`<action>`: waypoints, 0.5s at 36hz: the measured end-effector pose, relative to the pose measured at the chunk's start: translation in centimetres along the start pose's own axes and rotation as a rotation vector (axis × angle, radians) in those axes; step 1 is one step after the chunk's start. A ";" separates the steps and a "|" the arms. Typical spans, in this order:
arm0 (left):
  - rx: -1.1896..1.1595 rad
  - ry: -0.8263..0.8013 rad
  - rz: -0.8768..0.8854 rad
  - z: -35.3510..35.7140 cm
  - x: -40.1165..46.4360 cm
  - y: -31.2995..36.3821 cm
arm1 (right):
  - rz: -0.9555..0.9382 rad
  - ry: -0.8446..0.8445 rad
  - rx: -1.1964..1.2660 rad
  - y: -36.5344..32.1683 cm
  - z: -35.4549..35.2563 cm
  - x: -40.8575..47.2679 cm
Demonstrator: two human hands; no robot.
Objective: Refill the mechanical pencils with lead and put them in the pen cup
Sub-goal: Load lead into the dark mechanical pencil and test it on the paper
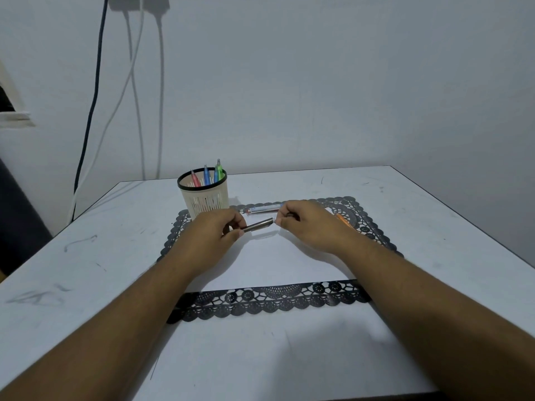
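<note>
Two bare forearms enter the view, one from about 7 o'clock, the other from about 5 o'clock, and taper toward the middle. No sleeve, cuff, watch, band or glove shows on either arm up to the frame edge. The left hand (215,227), at about 11 o'clock of centre, shows its back and knuckles, with no ring seen. The right hand (307,224), at about 1 o'clock, shows its back likewise, fingers unadorned. Nails are too small to judge.
</note>
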State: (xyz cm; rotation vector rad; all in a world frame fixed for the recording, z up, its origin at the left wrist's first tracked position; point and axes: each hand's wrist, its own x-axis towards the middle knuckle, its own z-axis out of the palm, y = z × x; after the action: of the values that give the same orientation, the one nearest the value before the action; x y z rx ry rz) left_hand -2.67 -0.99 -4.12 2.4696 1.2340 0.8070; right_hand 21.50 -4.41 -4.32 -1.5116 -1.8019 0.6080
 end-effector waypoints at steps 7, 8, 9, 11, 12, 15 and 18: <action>-0.001 0.007 0.007 0.0 0.0 -0.1 | -0.003 0.026 0.003 0.0 -0.4 0.0; -0.001 0.006 0.007 0.0 0.0 -0.1 | -0.004 0.025 0.009 0.1 -0.4 0.0; 0.000 0.003 0.009 0.0 0.0 -0.1 | -0.006 0.022 0.010 0.1 -0.5 0.0; 0.000 -0.006 0.016 0.0 -0.1 0.0 | -0.010 0.015 -0.010 0.1 -0.5 0.0; 0.000 -0.012 0.022 0.1 -0.1 0.0 | -0.013 0.012 -0.029 0.1 -0.5 0.0; 0.000 -0.031 0.036 0.0 -0.1 0.0 | -0.028 0.005 -0.080 0.0 -0.5 0.0; -0.015 -0.041 0.038 0.1 -0.1 0.0 | -0.047 -0.011 -0.136 -0.2 -0.7 -0.2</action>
State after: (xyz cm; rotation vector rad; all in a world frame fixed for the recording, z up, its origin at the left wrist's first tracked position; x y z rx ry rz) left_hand -2.68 -1.05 -4.20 2.4925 1.1659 0.7676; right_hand 21.93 -4.72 -3.79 -1.5524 -1.9151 0.4804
